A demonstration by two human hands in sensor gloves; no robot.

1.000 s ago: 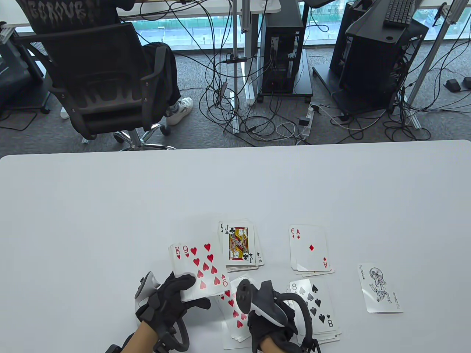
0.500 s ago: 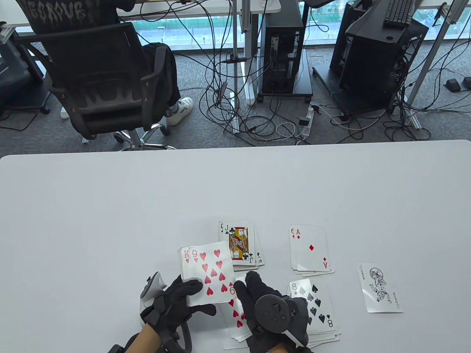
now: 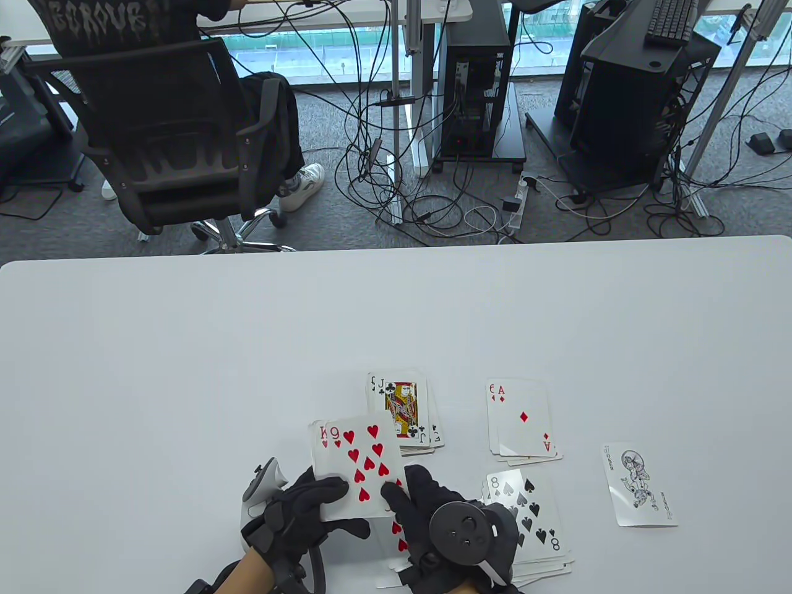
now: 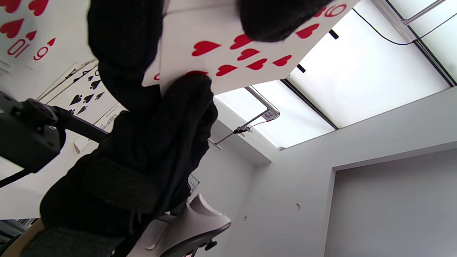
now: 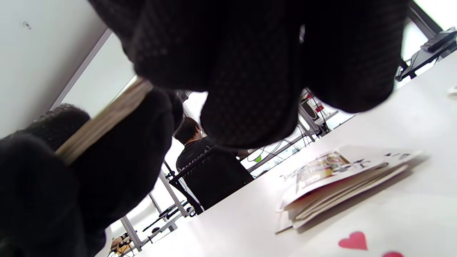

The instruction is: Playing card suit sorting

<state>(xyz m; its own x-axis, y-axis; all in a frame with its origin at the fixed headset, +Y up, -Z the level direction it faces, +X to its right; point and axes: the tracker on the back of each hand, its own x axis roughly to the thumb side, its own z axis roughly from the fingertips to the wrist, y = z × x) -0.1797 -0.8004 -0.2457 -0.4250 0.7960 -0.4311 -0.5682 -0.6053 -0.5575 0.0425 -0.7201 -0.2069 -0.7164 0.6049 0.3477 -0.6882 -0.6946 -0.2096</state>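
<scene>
A white table (image 3: 185,346) fills the lower half of the table view, with office chairs, desks and cables on the carpet beyond its far edge. Four card piles and one loose card lie face up near the front edge. The club pile (image 3: 405,411), jack on top, sits at the centre. The diamond pile (image 3: 523,421), ace on top, lies well to its right. The spade pile (image 3: 532,520), eight on top, lies in front of the diamonds. The heart pile (image 3: 396,538) lies between the two hands, mostly covered by them. A joker (image 3: 640,486) lies alone at the far right.

The left hand (image 3: 303,510) comes in from the bottom edge, palm turned up and tilted, its tracker on the outer side. It grips a held deck (image 3: 356,467) lifted off the table, thumb across the face of the top card, a nine of hearts, with a king's corner showing behind it. In the left wrist view the same fingers (image 4: 125,53) wrap the lower edge of the deck, with the heart and spade piles visible beyond.

The right hand (image 3: 445,526) sits just right of the left, back up, its tracker facing the camera. Its fingertips (image 3: 396,495) touch the lower right corner of the nine. In the right wrist view the fingers pinch the deck's edge (image 5: 103,121), and the club pile (image 5: 339,178) lies on the table beyond.
</scene>
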